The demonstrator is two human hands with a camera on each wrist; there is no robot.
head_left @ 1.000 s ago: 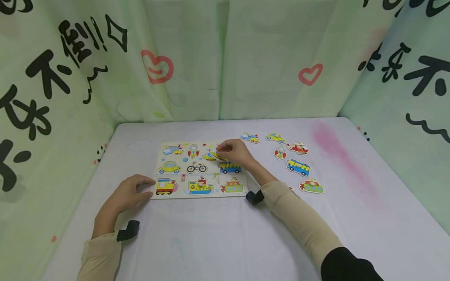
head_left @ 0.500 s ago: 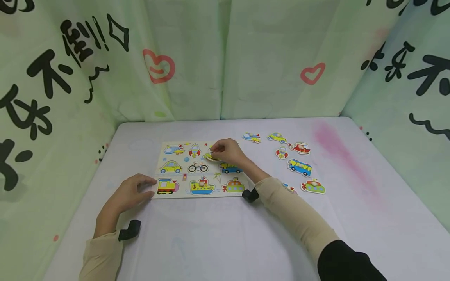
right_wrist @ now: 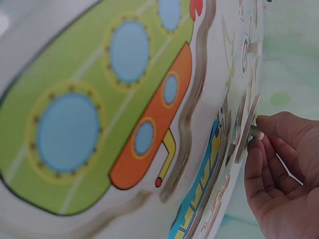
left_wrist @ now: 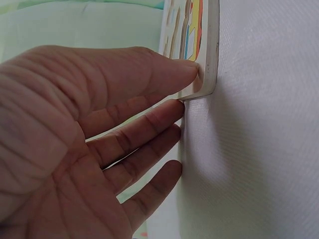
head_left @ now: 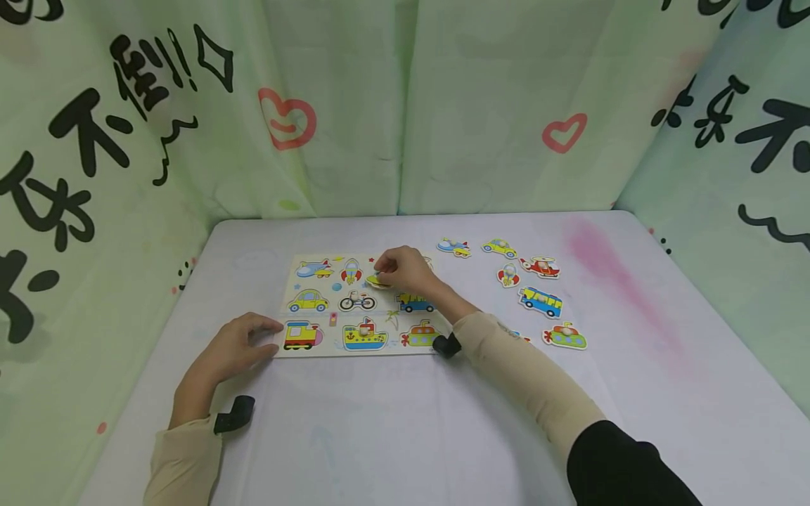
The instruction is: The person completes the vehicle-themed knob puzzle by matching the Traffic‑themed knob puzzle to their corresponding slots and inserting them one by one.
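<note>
A knobbed picture-puzzle board (head_left: 304,355) lies flat on the table, printed with vehicles such as a car (head_left: 308,301) and a bicycle (head_left: 357,301). My left hand (head_left: 237,344) rests at its near left corner. In the left wrist view the thumb (left_wrist: 179,74) lies on the board's face, the other fingers (left_wrist: 154,119) stretched along its edge and the table. My right hand (head_left: 405,270) pinches a small knob on a yellow-green flying saucer puzzle piece (head_left: 375,282) in the board's back row. The right wrist view shows that piece (right_wrist: 247,129) edge-on, tilted close over the board.
Loose puzzle pieces lie right of the board: plane (head_left: 453,247), car (head_left: 500,247), rocket (head_left: 508,275), helicopter (head_left: 540,267), bus (head_left: 541,302) and submarine (head_left: 565,336). My right sleeve (head_left: 525,365) partly covers another. A printed curtain (head_left: 468,140) stands behind the table.
My right hand has shifted left with the flying saucer piece, onto the saucer picture. The piece slid out of full view behind the fingers. My left hand keeps its place.
</note>
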